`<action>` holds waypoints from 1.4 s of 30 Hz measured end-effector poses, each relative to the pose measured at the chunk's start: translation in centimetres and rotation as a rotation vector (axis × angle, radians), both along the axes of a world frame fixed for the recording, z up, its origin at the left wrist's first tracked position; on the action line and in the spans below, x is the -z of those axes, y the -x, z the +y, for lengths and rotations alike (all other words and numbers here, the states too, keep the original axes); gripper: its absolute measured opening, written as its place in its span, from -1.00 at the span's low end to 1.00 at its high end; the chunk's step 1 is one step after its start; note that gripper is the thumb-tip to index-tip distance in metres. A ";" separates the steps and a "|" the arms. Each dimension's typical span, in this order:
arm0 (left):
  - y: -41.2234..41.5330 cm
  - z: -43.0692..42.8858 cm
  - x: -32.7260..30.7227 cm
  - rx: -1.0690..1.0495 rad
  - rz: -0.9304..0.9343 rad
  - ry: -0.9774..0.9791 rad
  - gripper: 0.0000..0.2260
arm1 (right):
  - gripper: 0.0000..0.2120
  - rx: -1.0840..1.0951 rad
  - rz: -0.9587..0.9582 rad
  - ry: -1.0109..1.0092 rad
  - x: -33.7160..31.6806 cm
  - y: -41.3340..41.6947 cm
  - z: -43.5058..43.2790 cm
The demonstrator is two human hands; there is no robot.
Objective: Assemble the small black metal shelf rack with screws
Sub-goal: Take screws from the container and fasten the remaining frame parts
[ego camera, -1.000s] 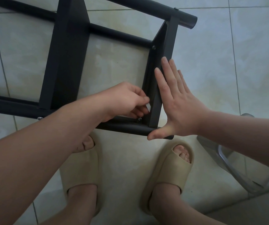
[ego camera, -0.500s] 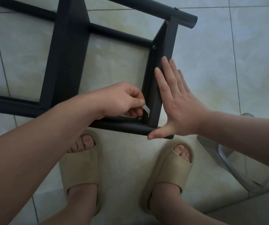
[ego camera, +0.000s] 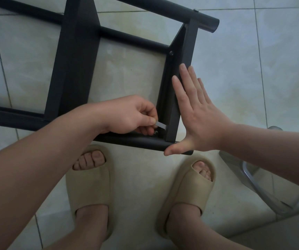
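Lying on the tiled floor [ego camera: 271, 69], the black rack [ego camera: 76, 60] stretches up and left of both hands. The left hand [ego camera: 127, 114] is curled, thumb and forefinger pinching a small silver key [ego camera: 161, 126]. Just under its fingertips a screw [ego camera: 156, 132] sits in the corner where the near tube [ego camera: 141, 142] meets the end bar [ego camera: 190, 44]. The right hand [ego camera: 199, 116] holds nothing: its straight fingers lie flat against that bar's outer side, thumb spread along the tube's end. Below the hands are 2 beige sandals [ego camera: 91, 186]. Under the right forearm sits a metal-framed object [ego camera: 250, 174], too unclear to identify.
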State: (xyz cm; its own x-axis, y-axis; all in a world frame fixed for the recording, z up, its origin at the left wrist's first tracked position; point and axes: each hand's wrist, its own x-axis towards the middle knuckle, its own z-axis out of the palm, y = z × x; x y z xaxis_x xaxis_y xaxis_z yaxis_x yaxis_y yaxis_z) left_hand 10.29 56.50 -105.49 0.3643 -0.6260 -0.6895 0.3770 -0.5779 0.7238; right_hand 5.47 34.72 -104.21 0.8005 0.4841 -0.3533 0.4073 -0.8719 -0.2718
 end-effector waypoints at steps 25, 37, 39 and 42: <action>-0.3 -0.1 0.3 0.347 -0.127 -0.076 -0.86 | 0.41 -0.010 0.001 0.012 0.1 0.0 -0.1; -0.7 1.4 -4.1 0.447 -0.498 -0.570 -0.85 | 0.26 0.056 0.167 0.046 -2.8 -1.0 0.1; -1.9 1.5 -6.0 0.363 -0.573 -0.560 -0.83 | -0.04 0.086 0.126 0.022 -4.2 -1.6 -0.4; -4.5 1.0 -8.2 0.201 -0.764 -0.560 -0.86 | -0.31 0.159 0.034 0.042 -6.0 -3.1 -0.8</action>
State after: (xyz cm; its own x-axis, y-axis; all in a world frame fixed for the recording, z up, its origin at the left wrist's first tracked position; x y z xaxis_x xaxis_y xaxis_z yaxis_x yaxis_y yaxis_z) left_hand 14.78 57.54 -97.30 0.7600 -0.3782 -0.5286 -0.2248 -0.9160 0.3323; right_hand 8.57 33.89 -98.23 0.8533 0.3362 -0.3986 0.2542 -0.9356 -0.2448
